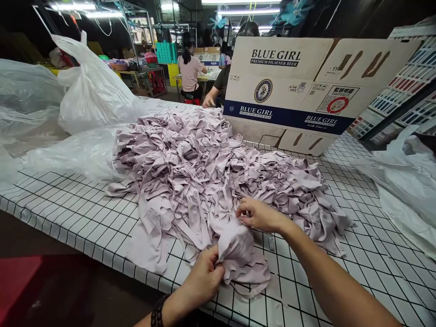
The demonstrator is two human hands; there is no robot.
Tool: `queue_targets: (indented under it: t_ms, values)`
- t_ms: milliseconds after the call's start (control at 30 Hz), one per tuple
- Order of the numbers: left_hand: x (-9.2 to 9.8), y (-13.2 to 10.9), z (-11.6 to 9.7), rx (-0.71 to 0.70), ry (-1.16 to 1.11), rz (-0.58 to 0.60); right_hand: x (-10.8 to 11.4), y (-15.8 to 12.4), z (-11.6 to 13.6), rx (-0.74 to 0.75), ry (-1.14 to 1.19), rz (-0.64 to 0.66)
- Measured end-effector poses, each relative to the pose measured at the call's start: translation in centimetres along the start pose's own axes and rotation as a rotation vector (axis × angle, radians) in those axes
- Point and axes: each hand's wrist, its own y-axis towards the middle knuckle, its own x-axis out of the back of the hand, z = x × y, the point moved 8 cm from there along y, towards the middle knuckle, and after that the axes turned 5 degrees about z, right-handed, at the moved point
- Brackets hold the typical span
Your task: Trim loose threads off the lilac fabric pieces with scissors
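Note:
A pale mauve garment piece with a rounded, cup-like shape [235, 245] lies at the near edge of a heap of similar fabric pieces [190, 159]. My left hand [206, 274] pinches its lower left edge between thumb and fingers. At the top of the same piece, my right hand [260, 214] is closed with fingertips together on the cloth. A thin strap [250, 293] trails from the piece across the table. Narrow strips of the same cloth spread out beside it.
The table [85, 218] has a white cloth with a black grid. A Blue Girl beer carton [279, 91] stands behind the heap. Plastic bags [91, 91] lie at left, and another bag [408, 177] at right. A person's hand [211, 97] rests across the table.

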Motion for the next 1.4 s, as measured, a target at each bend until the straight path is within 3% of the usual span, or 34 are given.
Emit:
queue_targets:
  t_ms: [167, 367, 467, 633, 767, 833, 900, 967, 1067, 1133, 1167, 1233, 1267, 1333, 1400]
  values:
    - [0.4, -0.2, -3.2, -0.100, 0.173, -0.005, 2.0, -1.8, -0.2, -0.016, -0.057, -0.100]
    - [-0.7, -0.7, -2.9, -0.122, 0.253, 0.087, -1.5, 1.0, 1.1, 0.054, -0.185, -0.012]
    - [0.8, -1.0, -2.7, -0.120, 0.217, 0.012, -1.4, 2.0, 1.0, 0.050, -0.254, -0.029]
    - [5.9, -0.5, -5.6, -0.183, -0.022, -0.168, 3.6, -1.2, 1.4, 0.049, -0.264, -0.148]
    - [7.9, 2.3, -10.4, -0.396, -0.249, -0.115, 9.1, -7.3, 4.0, 0.171, 0.066, -0.496]
    - [8.4, 4.6, -12.1, -0.456, -0.354, -0.088, 10.3, -10.0, 4.3, 0.167, 0.290, -0.650]
    - [9.1, 7.2, -12.2, -0.389, -0.331, -0.134, 9.3, -11.0, 3.9, 0.077, 0.443, -0.638]
    - [9.7, 8.8, -11.2, -0.252, -0.190, -0.220, 7.0, -10.8, 3.3, -0.040, 0.462, -0.527]
    - [10.1, 7.2, -9.5, -0.163, 0.008, -0.389, 3.7, -9.9, 3.2, -0.103, 0.275, -0.480]
    - [8.9, 4.1, -8.1, -0.137, 0.101, -0.463, 2.4, -9.4, 4.0, -0.062, 0.118, -0.575]
    - [7.2, 2.9, -6.8, -0.061, 0.122, -0.388, 1.9, -9.2, 4.6, -0.039, 0.058, -0.627]
    - [1.3, 1.0, -2.8, 0.227, -0.095, 0.020, 1.0, -9.0, 6.0, -0.010, -0.055, -0.700]
    - [-0.8, 0.0, -1.6, 0.304, -0.232, 0.089, 0.5, -9.0, 6.9, 0.000, -0.112, -0.711]
    - [-3.4, -0.7, -0.7, 0.317, -0.409, 0.101, -0.4, -9.1, 8.9, 0.029, -0.244, -0.720]
    - [-4.0, -0.3, -0.8, 0.269, -0.531, 0.016, -1.2, -9.5, 10.8, 0.062, -0.343, -0.731]
